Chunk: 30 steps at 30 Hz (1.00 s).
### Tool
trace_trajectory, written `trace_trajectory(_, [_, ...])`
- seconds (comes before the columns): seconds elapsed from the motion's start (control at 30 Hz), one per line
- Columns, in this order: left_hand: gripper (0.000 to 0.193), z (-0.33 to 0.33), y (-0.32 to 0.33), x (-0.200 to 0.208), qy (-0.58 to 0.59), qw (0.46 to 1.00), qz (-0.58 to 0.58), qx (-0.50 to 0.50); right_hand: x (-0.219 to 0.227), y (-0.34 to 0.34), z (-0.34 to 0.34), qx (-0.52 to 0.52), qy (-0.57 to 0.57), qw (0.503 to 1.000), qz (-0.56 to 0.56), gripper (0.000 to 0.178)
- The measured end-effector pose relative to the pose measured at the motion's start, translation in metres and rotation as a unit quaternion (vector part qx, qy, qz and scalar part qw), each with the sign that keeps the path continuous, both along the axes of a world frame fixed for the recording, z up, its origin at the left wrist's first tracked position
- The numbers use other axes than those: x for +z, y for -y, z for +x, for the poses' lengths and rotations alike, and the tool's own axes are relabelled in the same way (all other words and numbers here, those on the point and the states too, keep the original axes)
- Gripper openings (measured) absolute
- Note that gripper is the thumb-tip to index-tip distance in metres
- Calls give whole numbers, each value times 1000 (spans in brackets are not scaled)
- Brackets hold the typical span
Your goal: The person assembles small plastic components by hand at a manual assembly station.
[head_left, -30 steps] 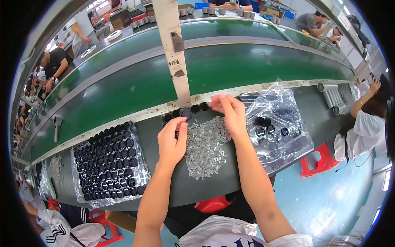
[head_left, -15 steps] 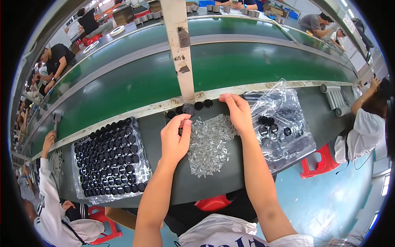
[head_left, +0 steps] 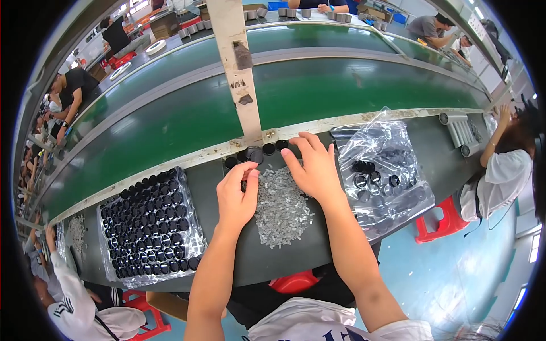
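My left hand [head_left: 236, 192] is curled beside the pile, with the dark edge of a black round cap [head_left: 243, 186] showing between thumb and fingers. Just beyond its fingertips lies a dark grey disc [head_left: 256, 155], part of a short row of black caps along the table's back edge. My right hand [head_left: 313, 167] is open, thumb and fingers apart, reaching over the far right side of the pile. Its fingertips are close to the row's rightmost black cap [head_left: 282, 144]; whether they touch it is unclear. Between my hands spreads a heap of small clear-grey pieces [head_left: 280, 213].
On the left, a clear plastic sheet [head_left: 199, 241] carries many black caps in rows. To the right lies a clear bag [head_left: 392, 145] with several caps. A white post [head_left: 236, 74] rises at the back edge before the green conveyor [head_left: 170, 122]. People sit at both sides.
My right hand has moved left and opened, its fingers now spread near the rightmost cap. My left hand stays curled in about the same place. The whole view has shifted slightly.
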<state>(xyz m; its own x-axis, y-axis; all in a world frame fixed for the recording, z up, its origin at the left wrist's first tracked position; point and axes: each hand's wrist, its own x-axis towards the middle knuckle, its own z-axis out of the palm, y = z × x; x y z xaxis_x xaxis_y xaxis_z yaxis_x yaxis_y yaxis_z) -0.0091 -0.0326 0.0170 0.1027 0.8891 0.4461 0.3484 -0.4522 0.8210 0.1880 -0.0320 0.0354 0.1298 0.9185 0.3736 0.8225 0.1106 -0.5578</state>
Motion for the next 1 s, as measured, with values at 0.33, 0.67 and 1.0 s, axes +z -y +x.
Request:
trace_trajectory(0.33, [15,0,0,1,4,1000,1,0,0,-1,-1,-28,-18,999,-42,41])
trace_trajectory(0.67, [15,1,-1,-2,14,1000,20,2,16,0,-5,74,-248,965,47,25])
trace_trajectory(1.0, [15,0,-1,-4,38,999,4,-5,-18,-26,14,59,-333,940,-41,44])
